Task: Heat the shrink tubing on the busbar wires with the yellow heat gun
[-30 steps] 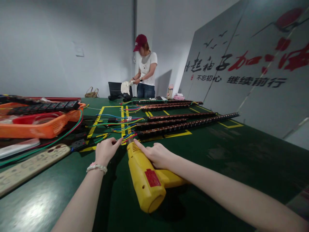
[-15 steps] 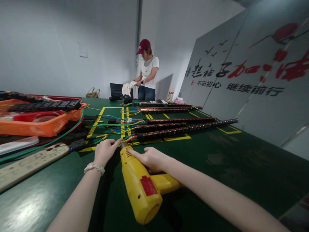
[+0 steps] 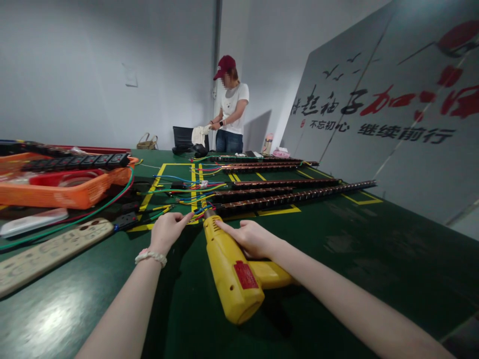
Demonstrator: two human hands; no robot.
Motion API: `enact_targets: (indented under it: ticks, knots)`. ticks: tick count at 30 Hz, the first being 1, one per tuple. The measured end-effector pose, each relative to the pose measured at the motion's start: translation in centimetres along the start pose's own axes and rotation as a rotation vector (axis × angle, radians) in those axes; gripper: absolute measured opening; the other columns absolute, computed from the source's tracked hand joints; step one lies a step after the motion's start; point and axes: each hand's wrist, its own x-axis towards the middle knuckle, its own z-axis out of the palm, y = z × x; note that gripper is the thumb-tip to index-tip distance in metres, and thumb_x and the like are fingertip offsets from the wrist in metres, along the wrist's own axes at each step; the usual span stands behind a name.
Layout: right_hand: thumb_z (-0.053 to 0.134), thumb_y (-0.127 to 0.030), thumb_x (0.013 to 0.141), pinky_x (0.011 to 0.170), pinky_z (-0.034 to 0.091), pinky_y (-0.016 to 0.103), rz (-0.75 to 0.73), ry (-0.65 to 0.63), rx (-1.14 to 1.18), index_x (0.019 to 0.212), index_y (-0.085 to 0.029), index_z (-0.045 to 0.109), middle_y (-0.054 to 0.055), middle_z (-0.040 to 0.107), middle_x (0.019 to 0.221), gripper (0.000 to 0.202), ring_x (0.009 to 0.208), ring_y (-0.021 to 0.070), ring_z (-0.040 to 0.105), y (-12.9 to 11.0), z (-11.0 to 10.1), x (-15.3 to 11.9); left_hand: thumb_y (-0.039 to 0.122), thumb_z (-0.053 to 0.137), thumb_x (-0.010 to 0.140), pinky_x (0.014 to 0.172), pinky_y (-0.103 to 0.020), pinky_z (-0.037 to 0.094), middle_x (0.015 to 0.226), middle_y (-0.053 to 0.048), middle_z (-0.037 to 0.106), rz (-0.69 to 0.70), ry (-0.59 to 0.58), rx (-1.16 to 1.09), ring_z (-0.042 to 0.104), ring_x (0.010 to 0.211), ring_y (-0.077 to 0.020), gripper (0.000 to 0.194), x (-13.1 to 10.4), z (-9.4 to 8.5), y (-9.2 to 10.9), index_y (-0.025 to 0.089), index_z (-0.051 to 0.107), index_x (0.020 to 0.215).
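My right hand (image 3: 254,238) is wrapped around a yellow heat gun (image 3: 230,271) with a red label, its body lying forward above the green table. The metal nozzle (image 3: 210,213) points at the coloured wires (image 3: 202,211) at the near end of a long black strip with copper-coloured bars (image 3: 295,195). My left hand (image 3: 170,228), with a pale band on the wrist, pinches those wires between thumb and forefinger, just left of the nozzle. The fingertips partly hide the wire ends.
More strips (image 3: 262,168) with wires lie farther back on the green table (image 3: 337,279). An orange basket (image 3: 86,192) of black parts, a white object (image 3: 35,223) and a beige patterned board (image 3: 56,254) are at left. Across the table a person (image 3: 234,107) handles white cloth.
The heat gun and my right hand have shifted right, so the nozzle is farther from my left fingertips. My left hand keeps its pinch on the wires. The view has turned slightly.
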Motion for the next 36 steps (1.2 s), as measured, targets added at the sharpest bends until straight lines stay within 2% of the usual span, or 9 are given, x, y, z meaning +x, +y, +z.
enact_targets:
  ticks: [7, 16, 21, 26, 31, 36]
  knots:
    - [0.053, -0.018, 0.073, 0.073, 0.036, 0.035, 0.052, -0.033, -0.078, 0.146, -0.004, 0.007, 0.008, 0.070, 0.080, 0.087, 0.060, 0.0219, 0.058, 1.3, -0.1, -1.3, 0.067, 0.040, 0.074, 0.051, -0.025, 0.025, 0.052, 0.000, 0.052, 0.041, -0.008, -0.094, 0.048, 0.056, -0.0157, 0.052, 0.5, 0.7, -0.7, 0.021, 0.056, 0.058]
    - [0.051, -0.017, 0.073, 0.073, 0.036, 0.034, 0.046, -0.024, -0.055, 0.145, -0.001, 0.009, 0.008, 0.069, 0.077, 0.085, 0.060, 0.0222, 0.058, 1.4, 0.0, -1.3, 0.065, 0.047, 0.072, 0.051, -0.025, 0.027, 0.051, 0.001, 0.054, 0.055, -0.016, -0.236, 0.047, 0.052, -0.0140, 0.049, 1.0, 1.2, -1.4, 0.019, 0.056, 0.057]
    - [0.053, -0.017, 0.069, 0.072, 0.037, 0.034, 0.012, -0.071, -0.083, 0.145, -0.002, 0.008, 0.008, 0.069, 0.079, 0.090, 0.059, 0.0214, 0.056, 0.6, -0.1, -0.7, 0.062, 0.049, 0.071, 0.051, -0.026, 0.026, 0.047, 0.001, 0.052, 0.050, -0.039, -0.245, 0.046, 0.050, -0.0137, 0.048, 0.9, 0.9, -1.2, 0.019, 0.058, 0.053]
    - [0.059, -0.019, 0.068, 0.070, 0.037, 0.033, -0.070, -0.086, -0.060, 0.145, -0.001, 0.008, 0.007, 0.069, 0.076, 0.094, 0.061, 0.0204, 0.057, -1.2, -0.5, 0.7, 0.061, 0.047, 0.072, 0.051, -0.026, 0.027, 0.049, -0.001, 0.057, 0.046, -0.035, -0.263, 0.048, 0.050, -0.0143, 0.048, 0.8, 0.7, -1.0, 0.019, 0.058, 0.052]
    - [0.057, -0.021, 0.072, 0.073, 0.037, 0.033, -0.117, -0.071, -0.032, 0.145, -0.002, 0.010, 0.007, 0.069, 0.082, 0.089, 0.065, 0.0196, 0.060, -2.5, -0.6, 1.8, 0.060, 0.046, 0.074, 0.052, -0.025, 0.030, 0.052, 0.000, 0.061, 0.059, -0.046, -0.298, 0.052, 0.052, -0.0146, 0.046, 0.8, 0.8, -1.1, 0.019, 0.056, 0.056]
    - [0.056, -0.020, 0.072, 0.072, 0.036, 0.032, -0.127, -0.044, -0.015, 0.145, -0.005, 0.008, 0.008, 0.069, 0.085, 0.089, 0.068, 0.0197, 0.061, -2.7, -0.7, 1.7, 0.056, 0.047, 0.075, 0.054, -0.025, 0.032, 0.056, -0.001, 0.062, 0.083, -0.054, -0.275, 0.054, 0.055, -0.0155, 0.042, 0.9, 0.9, -1.3, 0.019, 0.057, 0.058]
